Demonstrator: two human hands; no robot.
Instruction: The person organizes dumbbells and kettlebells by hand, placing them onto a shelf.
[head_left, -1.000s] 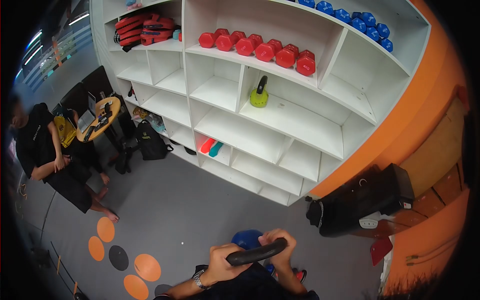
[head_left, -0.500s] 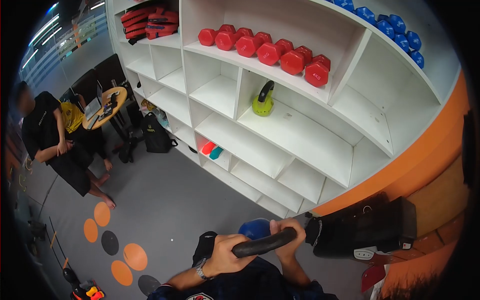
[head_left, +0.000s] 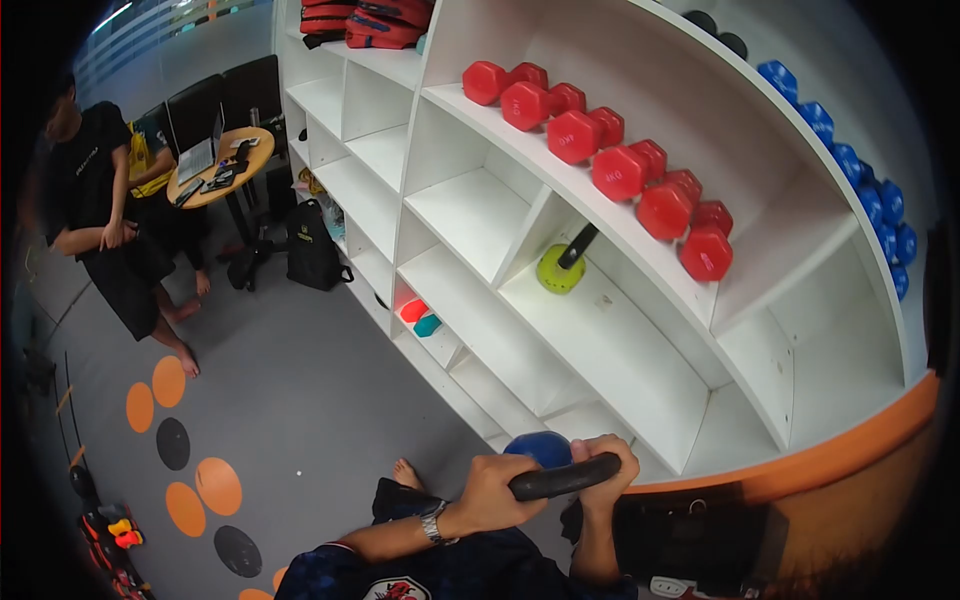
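A kettlebell with a blue body and a thick black handle is held up in front of my chest. My left hand, with a metal watch on the wrist, is closed round the left end of the handle. Round the handle's other end my right hand is wrapped. The blue body shows beyond the handle, partly hidden by it and by my fingers.
White shelves hold red dumbbells, blue dumbbells and a yellow-green kettlebell. At left, a person in black is near a round table with a laptop. A black backpack rests on the floor.
My view has turned, so the shelves sit differently in it. Both hands and the kettlebell appear slightly further right; the grip is the same. A bare foot now shows below.
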